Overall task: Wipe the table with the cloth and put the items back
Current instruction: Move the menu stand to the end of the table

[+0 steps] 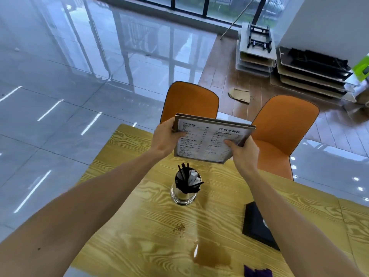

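Note:
I hold a printed menu board (209,139) in the air above the far part of the yellow wood-grain table (127,226). My left hand (166,137) grips its left edge and my right hand (242,149) grips its lower right corner. Below the menu stands a glass holder (184,189) with black straws and white packets. A brown liquid spill (211,254) and a patch of brown crumbs (179,227) lie on the near part of the table. A purple cloth (256,271) shows at the bottom edge. A black box (257,224) lies to the right, partly behind my right forearm.
Two orange chairs (191,100) (283,124) stand at the far side of the table. Beyond them, on a wooden floor strip, are stacked boards (307,74), a stack of trays (255,50) and a brown paper bag (239,94). Glossy tiled floor (79,76) lies to the left.

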`<control>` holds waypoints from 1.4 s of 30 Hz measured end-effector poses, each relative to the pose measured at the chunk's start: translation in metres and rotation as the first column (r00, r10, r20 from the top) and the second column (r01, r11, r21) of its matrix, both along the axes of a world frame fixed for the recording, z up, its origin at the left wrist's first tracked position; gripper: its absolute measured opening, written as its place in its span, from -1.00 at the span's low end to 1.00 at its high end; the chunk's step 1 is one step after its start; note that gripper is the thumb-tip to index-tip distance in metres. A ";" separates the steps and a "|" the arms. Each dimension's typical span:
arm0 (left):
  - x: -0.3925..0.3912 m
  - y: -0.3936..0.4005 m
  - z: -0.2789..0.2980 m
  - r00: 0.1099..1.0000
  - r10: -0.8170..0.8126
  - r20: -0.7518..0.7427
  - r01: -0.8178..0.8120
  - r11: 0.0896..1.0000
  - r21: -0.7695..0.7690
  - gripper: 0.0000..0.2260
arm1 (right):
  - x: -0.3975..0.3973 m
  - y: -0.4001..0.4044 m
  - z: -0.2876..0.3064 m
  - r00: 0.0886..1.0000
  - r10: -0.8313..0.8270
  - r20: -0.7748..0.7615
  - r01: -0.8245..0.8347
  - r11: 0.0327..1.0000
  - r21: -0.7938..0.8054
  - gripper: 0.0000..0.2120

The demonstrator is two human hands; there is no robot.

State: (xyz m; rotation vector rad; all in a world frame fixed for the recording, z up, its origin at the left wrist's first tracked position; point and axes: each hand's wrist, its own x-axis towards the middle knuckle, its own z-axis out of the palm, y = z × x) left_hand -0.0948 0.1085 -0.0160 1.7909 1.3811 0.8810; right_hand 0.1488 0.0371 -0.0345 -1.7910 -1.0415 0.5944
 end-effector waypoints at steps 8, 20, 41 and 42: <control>-0.140 0.014 -0.026 0.971 0.240 0.005 -0.239 0.968 -0.077 -0.80 | -0.127 0.064 -0.021 0.972 0.233 -0.010 -0.233 0.969 -0.081 -0.75; -0.282 0.000 -0.085 0.870 0.493 0.021 -0.480 0.854 -0.200 -0.80 | -0.266 0.129 -0.065 0.852 0.522 -0.047 -0.521 0.833 -0.189 -0.71; -0.333 0.029 -0.108 0.761 0.642 -0.087 -0.646 0.740 -0.188 -0.81 | -0.345 0.208 -0.080 0.766 0.643 0.018 -0.605 0.730 -0.319 -0.61; -0.333 0.029 -0.108 0.764 0.638 -0.092 -0.643 0.743 -0.187 -0.81 | -0.346 0.207 -0.079 0.767 0.642 0.007 -0.604 0.726 -0.328 -0.61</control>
